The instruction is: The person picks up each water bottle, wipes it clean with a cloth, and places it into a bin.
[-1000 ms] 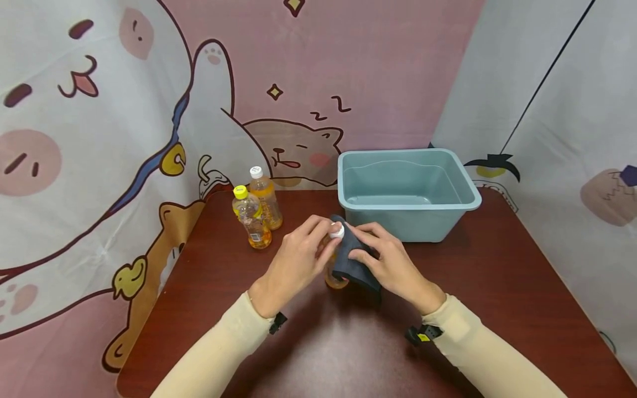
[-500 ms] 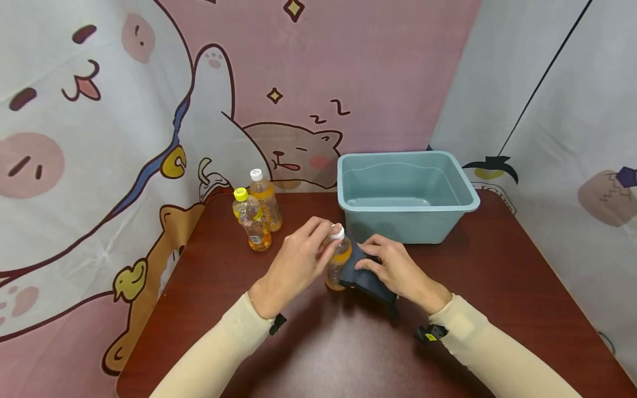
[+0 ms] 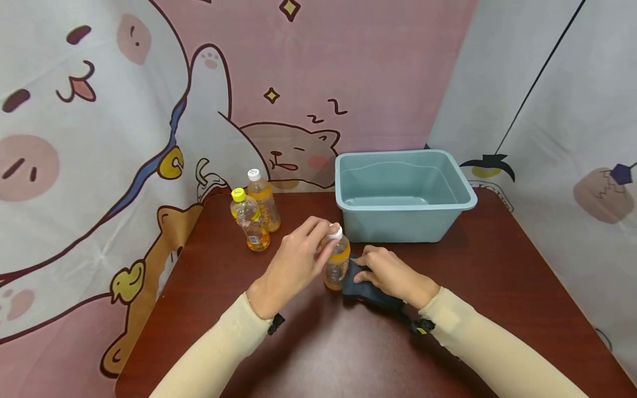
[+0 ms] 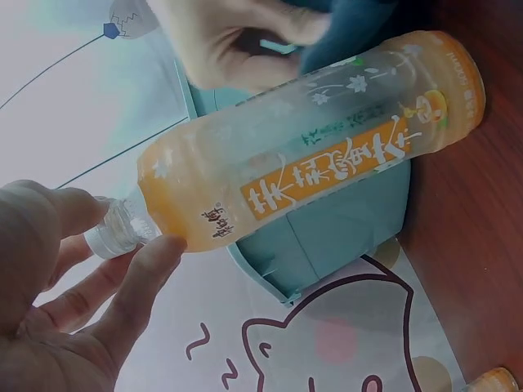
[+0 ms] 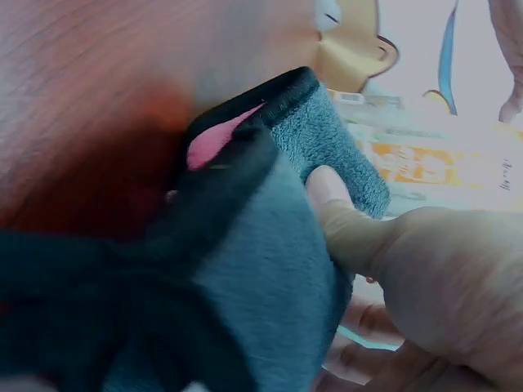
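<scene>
My left hand [image 3: 293,260] grips a clear plastic drink bottle [image 3: 338,260] by its neck and white cap [image 3: 337,232]. The bottle stands upright on the table, with an orange label band and a little liquid at the base. In the left wrist view the fingers and thumb [image 4: 151,269] curl around the neck. My right hand [image 3: 393,273] holds a folded dark grey cloth [image 3: 363,282] against the lower right side of the bottle. In the right wrist view the thumb presses the cloth [image 5: 270,269], whose black-edged fold shows a pink patch inside.
A blue-grey plastic tub [image 3: 405,226] stands at the back, right of the bottle. At the back left are a yellow-capped bottle [image 3: 251,224] and a white-capped bottle [image 3: 266,202], close together. The dark red table [image 3: 497,298] meets a cartoon-printed curtain [image 3: 388,72] behind.
My right hand and the cloth have slid down the bottle from near its cap to its lower side, uncovering the label. My left hand keeps its grip at the cap.
</scene>
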A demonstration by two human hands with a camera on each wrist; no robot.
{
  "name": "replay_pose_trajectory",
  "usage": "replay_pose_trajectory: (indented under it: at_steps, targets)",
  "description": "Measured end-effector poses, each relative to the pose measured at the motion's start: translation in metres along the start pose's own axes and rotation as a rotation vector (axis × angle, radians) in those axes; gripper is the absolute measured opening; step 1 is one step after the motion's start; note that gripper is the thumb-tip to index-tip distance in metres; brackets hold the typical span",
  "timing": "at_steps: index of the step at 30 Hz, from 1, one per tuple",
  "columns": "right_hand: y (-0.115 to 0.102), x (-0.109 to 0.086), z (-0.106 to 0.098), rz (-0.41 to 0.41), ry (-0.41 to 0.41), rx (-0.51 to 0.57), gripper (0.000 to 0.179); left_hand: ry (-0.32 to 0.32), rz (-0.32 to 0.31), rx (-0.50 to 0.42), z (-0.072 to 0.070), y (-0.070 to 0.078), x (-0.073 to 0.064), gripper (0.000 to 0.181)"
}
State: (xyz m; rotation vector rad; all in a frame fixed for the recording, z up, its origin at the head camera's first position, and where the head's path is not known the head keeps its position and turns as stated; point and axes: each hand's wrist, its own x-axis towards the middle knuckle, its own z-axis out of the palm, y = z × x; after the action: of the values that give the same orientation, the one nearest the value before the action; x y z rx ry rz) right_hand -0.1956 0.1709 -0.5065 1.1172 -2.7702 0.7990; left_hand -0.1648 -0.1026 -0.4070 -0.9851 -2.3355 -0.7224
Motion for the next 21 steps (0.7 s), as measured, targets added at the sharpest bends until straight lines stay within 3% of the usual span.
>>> replay_pose_trajectory:
  at_steps: [1,5,10,21]
  targets:
    - [-0.01,0.001,-0.005,0.036,-0.029,-0.032,0.031,0.0,0.002,0.001,0.0,0.0,0.0,0.024]
    - [-0.019,0.004,-0.006,0.082,-0.068,-0.096,0.028,-0.014,0.0,0.002,-0.002,-0.001,0.0,0.022]
    - [-0.018,0.002,-0.007,0.082,-0.064,-0.075,0.027,-0.035,-0.013,-0.007,-0.002,0.0,-0.001,0.022]
    - [-0.033,-0.001,-0.024,0.111,0.096,0.036,0.036,-0.036,-0.004,-0.011,-0.002,-0.001,0.0,0.025]
